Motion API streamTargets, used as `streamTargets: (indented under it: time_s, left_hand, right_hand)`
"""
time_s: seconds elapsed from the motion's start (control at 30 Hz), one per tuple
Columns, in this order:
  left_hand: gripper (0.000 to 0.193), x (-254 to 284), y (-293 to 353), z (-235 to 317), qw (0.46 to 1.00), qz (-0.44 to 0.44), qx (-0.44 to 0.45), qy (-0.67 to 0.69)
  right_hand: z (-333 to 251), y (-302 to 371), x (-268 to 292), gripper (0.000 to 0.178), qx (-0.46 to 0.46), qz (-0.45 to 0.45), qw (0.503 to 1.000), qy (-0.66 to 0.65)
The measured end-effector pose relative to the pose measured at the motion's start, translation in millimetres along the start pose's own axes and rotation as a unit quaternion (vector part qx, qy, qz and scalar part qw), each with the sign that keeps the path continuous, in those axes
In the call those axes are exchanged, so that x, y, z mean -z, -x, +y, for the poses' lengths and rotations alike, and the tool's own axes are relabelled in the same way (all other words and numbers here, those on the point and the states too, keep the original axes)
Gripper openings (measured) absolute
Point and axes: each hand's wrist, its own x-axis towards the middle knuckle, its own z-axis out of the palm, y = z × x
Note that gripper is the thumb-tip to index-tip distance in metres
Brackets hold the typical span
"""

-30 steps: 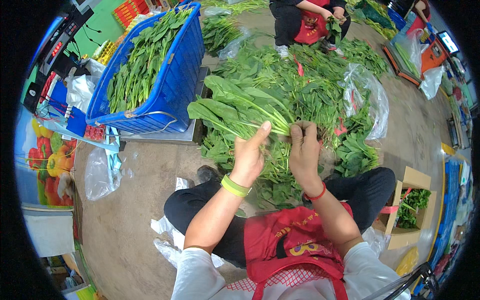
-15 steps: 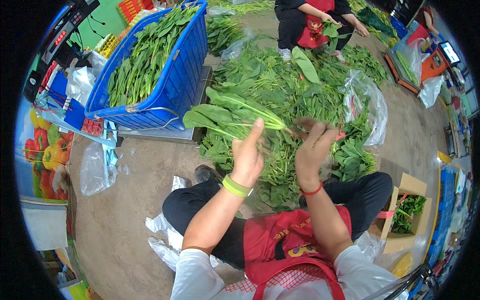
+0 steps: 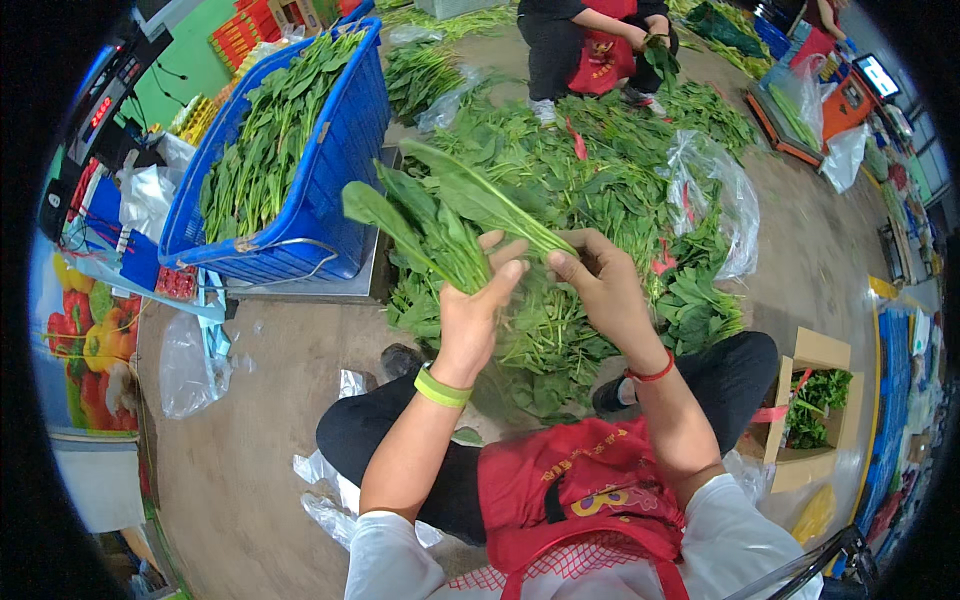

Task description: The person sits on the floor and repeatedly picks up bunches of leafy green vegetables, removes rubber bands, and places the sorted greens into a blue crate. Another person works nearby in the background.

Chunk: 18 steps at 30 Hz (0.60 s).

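Yellow lettering and a cartoon print mark the person's red apron (image 3: 565,495). Beyond it, the left hand (image 3: 472,312) is closed around a bunch of greens (image 3: 440,240); the right hand (image 3: 606,285) pinches a leafy stalk (image 3: 490,200) by its stem end, thumb against finger. Both are over the leafy pile (image 3: 610,195). Farther off, a co-worker's apron (image 3: 603,60) (also red, also lettered) and a black display (image 3: 102,108) with red digits.

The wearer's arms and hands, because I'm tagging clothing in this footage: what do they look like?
Both hands are gloveless and the forearms bare, below short white sleeves. Above the left hand sits a broad yellow-green wristband; above the right hand, a thin red bracelet.
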Motion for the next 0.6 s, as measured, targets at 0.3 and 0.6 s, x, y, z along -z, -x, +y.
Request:
streamTargets:
  time_s: [0.3, 0.6]
  left_hand:
    - [0.029, 14, -6, -18, 0.998, 0.059, 0.024, 0.015]
    - [0.036, 4, -4, -22, 0.997, -0.002, 0.049, 0.055]
  right_hand:
    - [4, 8, 5, 0.032, -0.062, 0.037, 0.973, -0.220]
    - [15, 19, -19, 0.029, -0.086, 0.032, 0.978, -0.189]
